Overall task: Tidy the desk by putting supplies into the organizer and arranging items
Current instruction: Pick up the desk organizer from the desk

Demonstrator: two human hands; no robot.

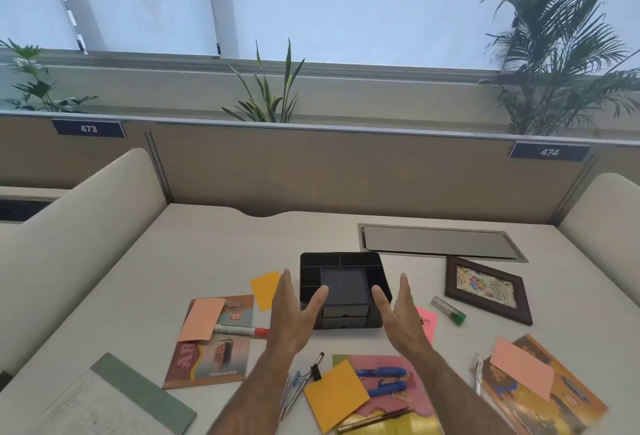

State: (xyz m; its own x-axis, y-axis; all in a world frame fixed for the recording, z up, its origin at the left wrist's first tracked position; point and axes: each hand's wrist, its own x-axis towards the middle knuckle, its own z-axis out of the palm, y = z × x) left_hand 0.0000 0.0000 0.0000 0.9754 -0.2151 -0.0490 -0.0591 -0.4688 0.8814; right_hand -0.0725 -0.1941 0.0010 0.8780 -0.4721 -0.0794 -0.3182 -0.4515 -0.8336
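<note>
A black desk organizer [343, 263] with several compartments and two small front drawers stands at the desk's middle. My left hand [291, 313] hovers open just left of it, and my right hand [401, 313] hovers open just right of it; neither holds anything. Around it lie a yellow sticky note [265, 291], a pink sticky note [426, 322], a red-capped marker [240, 330] and a green-capped marker [449, 310]. Nearer me are two blue pens [382, 379], several thin pens with a black binder clip [304, 375] and an orange sticky pad [335, 396].
A framed picture [488, 291] lies at the right, behind it a grey cable hatch [440, 242]. Postcards and salmon notes lie at the left [207, 344] and right [540, 389]. A notepad [114, 400] sits bottom left. Partition walls enclose the desk.
</note>
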